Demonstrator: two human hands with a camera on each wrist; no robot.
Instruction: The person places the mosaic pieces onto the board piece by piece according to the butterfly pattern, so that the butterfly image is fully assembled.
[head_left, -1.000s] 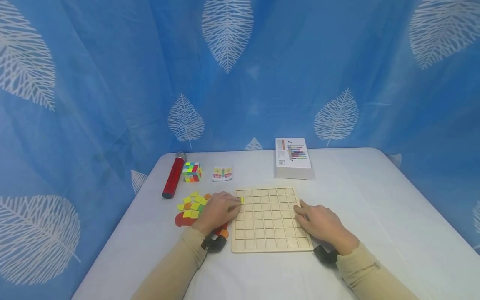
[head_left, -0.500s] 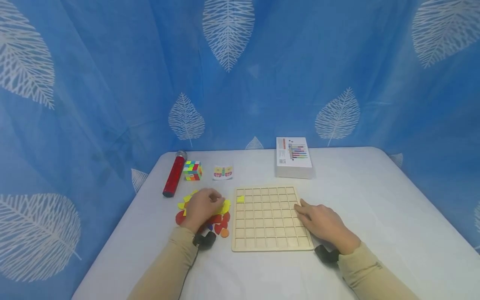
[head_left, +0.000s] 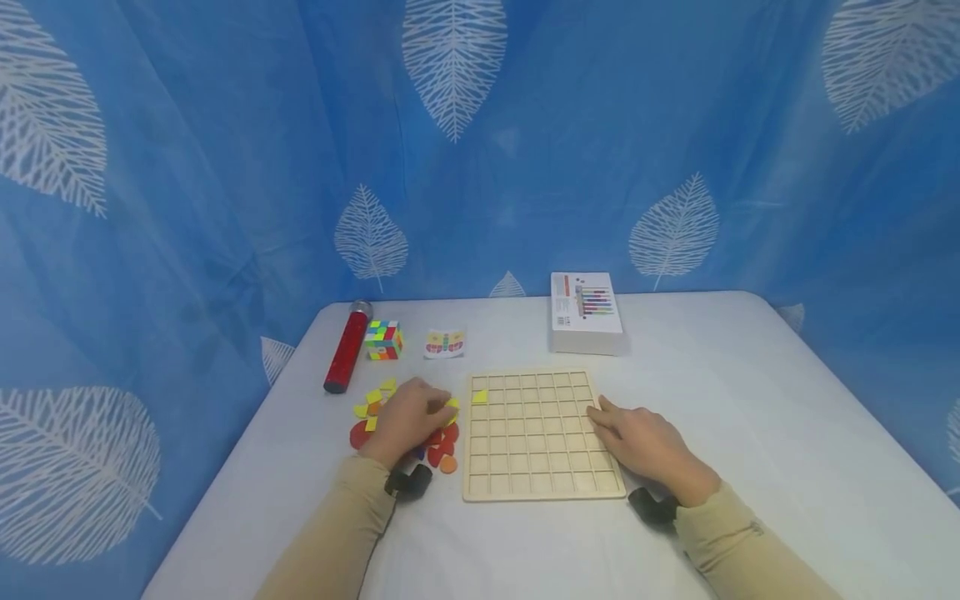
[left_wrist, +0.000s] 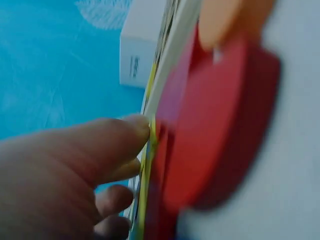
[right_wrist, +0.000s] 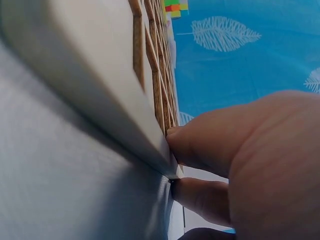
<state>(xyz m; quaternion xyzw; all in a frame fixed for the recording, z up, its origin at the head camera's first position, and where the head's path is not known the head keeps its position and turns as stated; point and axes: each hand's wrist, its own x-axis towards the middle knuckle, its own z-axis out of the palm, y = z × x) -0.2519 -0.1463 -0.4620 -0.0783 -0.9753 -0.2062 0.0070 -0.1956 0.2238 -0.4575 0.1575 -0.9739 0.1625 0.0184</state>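
Note:
A pale wooden grid board (head_left: 543, 437) lies flat on the table, with a small yellow piece (head_left: 479, 397) in a cell near its upper left corner. My right hand (head_left: 645, 442) grips the board's right edge between thumb and finger. Left of the board, my left hand (head_left: 408, 417) is over a pile of flat coloured pieces. Its thumb touches the edge of a yellow piece (left_wrist: 144, 185) lying over red pieces (left_wrist: 210, 140); I cannot tell whether it is pinched. Part of the pile is hidden under the hand.
Behind the pile are a red tube (head_left: 347, 350) with a silver end, a colourful puzzle cube (head_left: 384, 340) and a small printed card (head_left: 445, 343). A white box (head_left: 587, 315) stands behind the board. Blue leaf-patterned cloth (head_left: 525, 167) hangs around the table.
My left hand has drawn back from the board to the pile, leaving the yellow piece in its cell. Over the last half second it has barely moved. The right hand stays at the edge.

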